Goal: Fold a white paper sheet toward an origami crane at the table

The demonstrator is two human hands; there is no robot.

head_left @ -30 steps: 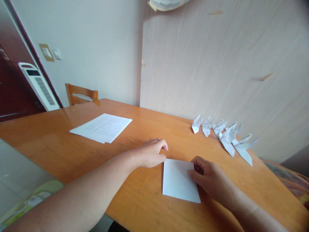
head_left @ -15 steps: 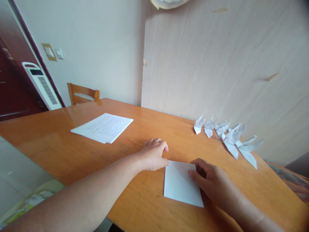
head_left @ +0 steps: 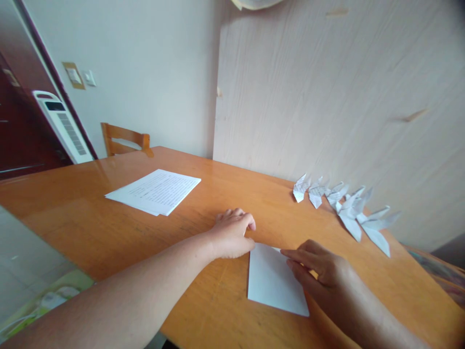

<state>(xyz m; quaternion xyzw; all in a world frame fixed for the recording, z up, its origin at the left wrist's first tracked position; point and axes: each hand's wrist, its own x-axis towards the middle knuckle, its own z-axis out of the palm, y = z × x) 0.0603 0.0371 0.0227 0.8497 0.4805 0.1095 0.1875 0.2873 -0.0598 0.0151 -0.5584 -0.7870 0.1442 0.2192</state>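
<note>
A white square of folded paper (head_left: 274,281) lies flat on the wooden table before me. The thumb of my left hand (head_left: 232,235) touches its upper left corner, while the other fingers, loosely bent and apart from the thumb, rest on the table beyond. My right hand (head_left: 319,266) has its thumb and fingers at the paper's right and upper right edge, pinching it there. Just by those fingertips a small bit of the top edge looks slightly raised. The undersides of the right fingers are hidden.
Several folded paper cranes (head_left: 350,208) stand in a row near the board wall at the right. A stack of written sheets (head_left: 156,191) lies at the left of the table (head_left: 127,242). Behind it are a wooden chair (head_left: 125,138) and a white upright appliance (head_left: 65,126).
My right fingers have stretched out leftward along the paper's upper right edge. My left hand stays at the upper left corner. The view has shifted slightly.
</note>
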